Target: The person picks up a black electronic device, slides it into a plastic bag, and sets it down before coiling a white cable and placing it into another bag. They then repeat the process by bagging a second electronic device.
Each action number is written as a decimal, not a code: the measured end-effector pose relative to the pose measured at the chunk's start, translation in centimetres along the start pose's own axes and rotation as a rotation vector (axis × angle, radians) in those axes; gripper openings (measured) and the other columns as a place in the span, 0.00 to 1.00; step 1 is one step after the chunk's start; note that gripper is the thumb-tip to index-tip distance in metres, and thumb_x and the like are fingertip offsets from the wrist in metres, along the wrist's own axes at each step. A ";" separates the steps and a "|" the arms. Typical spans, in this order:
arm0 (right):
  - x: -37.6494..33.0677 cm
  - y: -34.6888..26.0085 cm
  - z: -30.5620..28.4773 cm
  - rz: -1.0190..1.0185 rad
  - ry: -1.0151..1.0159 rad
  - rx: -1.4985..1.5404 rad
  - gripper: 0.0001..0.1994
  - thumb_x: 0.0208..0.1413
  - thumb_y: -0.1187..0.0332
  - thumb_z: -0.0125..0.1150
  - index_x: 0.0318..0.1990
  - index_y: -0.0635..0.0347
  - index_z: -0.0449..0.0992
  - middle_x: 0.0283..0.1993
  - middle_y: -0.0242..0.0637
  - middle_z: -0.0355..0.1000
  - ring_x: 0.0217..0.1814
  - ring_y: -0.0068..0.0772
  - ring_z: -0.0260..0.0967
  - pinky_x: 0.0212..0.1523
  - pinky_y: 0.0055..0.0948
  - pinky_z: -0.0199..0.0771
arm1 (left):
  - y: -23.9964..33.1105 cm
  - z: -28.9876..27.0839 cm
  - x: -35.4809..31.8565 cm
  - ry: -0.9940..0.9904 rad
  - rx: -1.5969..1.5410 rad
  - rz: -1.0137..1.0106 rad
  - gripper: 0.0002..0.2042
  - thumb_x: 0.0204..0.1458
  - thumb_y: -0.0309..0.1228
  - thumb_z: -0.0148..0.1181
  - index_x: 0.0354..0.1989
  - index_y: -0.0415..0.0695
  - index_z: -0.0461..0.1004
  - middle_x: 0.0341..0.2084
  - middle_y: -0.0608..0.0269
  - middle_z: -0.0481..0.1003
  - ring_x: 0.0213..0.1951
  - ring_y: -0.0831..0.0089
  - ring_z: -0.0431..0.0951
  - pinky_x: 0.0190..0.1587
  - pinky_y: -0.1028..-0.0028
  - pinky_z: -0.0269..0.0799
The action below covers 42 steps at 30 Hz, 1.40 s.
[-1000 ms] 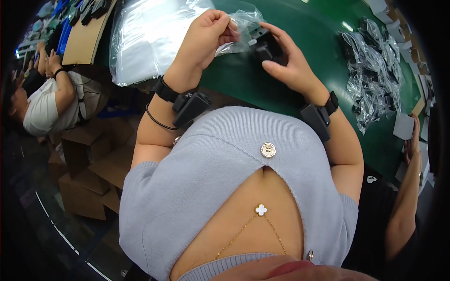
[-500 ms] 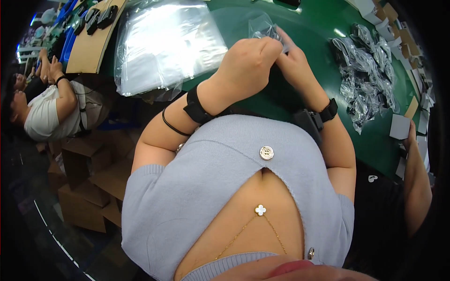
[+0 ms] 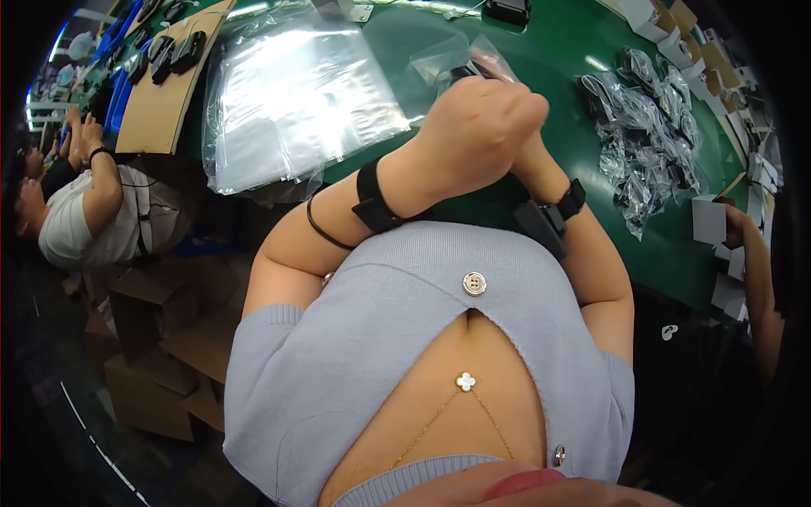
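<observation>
My left hand point(image 3: 480, 135) is closed in a fist over a small clear plastic bag point(image 3: 431, 63) with a dark item point(image 3: 462, 73) inside; I cannot make out the item's kind. Close behind it, my right hand point(image 3: 528, 160) is mostly covered by the left. A few of its fingertips show at the bag's far side, pressed against the plastic. Both hands are above the green table, in front of my chest. To their left lies a stack of large clear plastic bags point(image 3: 300, 101).
Several bagged cables point(image 3: 642, 135) lie heaped on the right of the green table point(image 3: 566, 38). A black device point(image 3: 507, 10) is at the far edge. Black devices rest on a cardboard sheet point(image 3: 165, 101). At right, another person's hand point(image 3: 737, 226) holds a white box point(image 3: 708, 220). Cartons point(image 3: 152, 372) stand lower left.
My left hand has moved right and turned over the bag, now covering much of my right hand. At right, the other person's white box has shifted slightly left.
</observation>
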State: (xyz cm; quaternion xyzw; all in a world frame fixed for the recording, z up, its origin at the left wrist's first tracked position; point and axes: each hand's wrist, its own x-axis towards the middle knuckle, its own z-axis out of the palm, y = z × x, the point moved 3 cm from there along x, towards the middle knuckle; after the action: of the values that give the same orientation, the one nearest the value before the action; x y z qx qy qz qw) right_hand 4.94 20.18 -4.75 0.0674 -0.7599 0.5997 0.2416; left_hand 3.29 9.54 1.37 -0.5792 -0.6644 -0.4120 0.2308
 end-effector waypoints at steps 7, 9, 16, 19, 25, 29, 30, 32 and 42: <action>0.7 1.3 0.4 -0.415 -0.030 -0.907 0.23 0.52 0.62 0.60 0.55 0.60 0.66 0.58 0.42 0.63 0.53 0.37 0.67 0.47 0.34 0.69 | 0.9 2.3 -0.6 -0.233 0.069 0.038 0.10 0.38 0.21 0.53 0.32 0.42 0.67 0.22 0.59 0.69 0.25 0.62 0.72 0.27 0.70 0.68; 1.2 -0.2 -0.2 -0.134 -0.091 -0.685 0.23 0.52 0.61 0.60 0.53 0.60 0.68 0.57 0.42 0.64 0.52 0.37 0.67 0.47 0.34 0.70 | 0.9 1.8 -0.1 -0.207 0.056 0.022 0.10 0.39 0.21 0.53 0.32 0.42 0.67 0.22 0.59 0.69 0.25 0.62 0.73 0.26 0.71 0.69; 2.4 1.5 0.6 -0.056 -0.051 -0.436 0.20 0.49 0.59 0.62 0.48 0.59 0.72 0.53 0.43 0.67 0.51 0.41 0.66 0.49 0.35 0.69 | -0.1 0.8 -1.2 -0.243 -0.015 -0.154 0.08 0.42 0.20 0.51 0.33 0.41 0.67 0.22 0.58 0.68 0.25 0.60 0.74 0.24 0.69 0.70; 2.0 1.8 1.1 -0.372 0.081 -0.608 0.19 0.49 0.59 0.63 0.45 0.59 0.73 0.52 0.43 0.68 0.52 0.43 0.65 0.51 0.35 0.68 | 0.6 0.9 -0.9 -0.267 -0.109 -0.135 0.08 0.42 0.20 0.51 0.33 0.41 0.66 0.22 0.58 0.68 0.25 0.59 0.74 0.24 0.69 0.70; 1.5 1.6 2.3 -0.228 -0.140 -1.046 0.22 0.49 0.67 0.60 0.53 0.59 0.68 0.62 0.42 0.59 0.60 0.45 0.59 0.59 0.39 0.61 | 1.5 1.0 -0.5 -0.410 -0.195 -0.073 0.09 0.44 0.21 0.52 0.35 0.41 0.66 0.25 0.56 0.70 0.25 0.57 0.73 0.26 0.67 0.69; 0.4 1.9 0.1 -0.199 -0.117 -1.038 0.23 0.47 0.65 0.61 0.53 0.57 0.68 0.62 0.42 0.59 0.61 0.49 0.57 0.60 0.40 0.60 | -0.1 0.7 -0.4 -0.273 -0.232 -0.076 0.09 0.47 0.23 0.53 0.38 0.40 0.67 0.27 0.56 0.70 0.28 0.57 0.72 0.31 0.65 0.69; 0.0 2.1 -0.6 -0.229 -0.157 -0.997 0.23 0.46 0.64 0.62 0.53 0.57 0.69 0.63 0.41 0.59 0.62 0.50 0.56 0.61 0.41 0.59 | -1.3 0.2 -0.5 -0.171 -0.219 -0.081 0.09 0.49 0.23 0.54 0.39 0.40 0.67 0.28 0.56 0.71 0.29 0.57 0.72 0.33 0.65 0.69; -0.6 1.7 -0.8 -0.258 -0.186 -0.948 0.24 0.45 0.64 0.63 0.52 0.56 0.70 0.63 0.41 0.59 0.63 0.52 0.54 0.61 0.41 0.58 | -6.3 -1.2 -1.2 -0.011 0.062 -0.242 0.12 0.44 0.27 0.58 0.37 0.37 0.70 0.34 0.56 0.72 0.36 0.57 0.74 0.38 0.64 0.70; -1.4 0.4 -4.4 -0.218 -0.147 -0.836 0.23 0.53 0.71 0.55 0.58 0.56 0.65 0.61 0.45 0.61 0.64 0.47 0.56 0.61 0.39 0.60 | -9.4 -0.8 -6.1 -0.295 -0.377 -0.985 0.13 0.45 0.30 0.63 0.38 0.41 0.70 0.39 0.54 0.72 0.32 0.58 0.73 0.36 0.67 0.71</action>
State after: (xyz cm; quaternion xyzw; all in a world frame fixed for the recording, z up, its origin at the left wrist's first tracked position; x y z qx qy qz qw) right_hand 7.23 24.18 -4.98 0.0861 -0.9409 0.2053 0.2551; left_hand -4.52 5.40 -5.60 -0.2825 -0.7969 -0.4979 -0.1929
